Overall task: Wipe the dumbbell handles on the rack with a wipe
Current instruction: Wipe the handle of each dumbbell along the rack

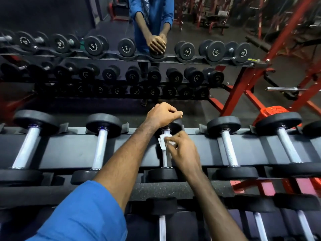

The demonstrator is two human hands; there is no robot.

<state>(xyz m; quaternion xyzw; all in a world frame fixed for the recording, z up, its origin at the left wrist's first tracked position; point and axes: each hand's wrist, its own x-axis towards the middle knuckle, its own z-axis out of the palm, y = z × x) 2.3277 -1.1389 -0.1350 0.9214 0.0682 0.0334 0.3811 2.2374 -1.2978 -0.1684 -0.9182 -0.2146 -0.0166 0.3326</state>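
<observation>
Left hand (162, 114): I see it curled over the far weight head of the middle dumbbell (166, 154).
Right hand (182, 148): pinching a white wipe (163, 140) against that dumbbell's chrome handle (upper end).
Rack (73, 150): dumbbells in a row; mirror (104, 66) behind.

White wipe (162, 140) wraps the middle dumbbell's chrome handle (165, 158) on the rack (73, 150).

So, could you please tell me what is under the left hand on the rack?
The left hand rests on the far black weight of the middle dumbbell, hiding most of it. Below, the right hand holds a white wipe against its handle.
</observation>
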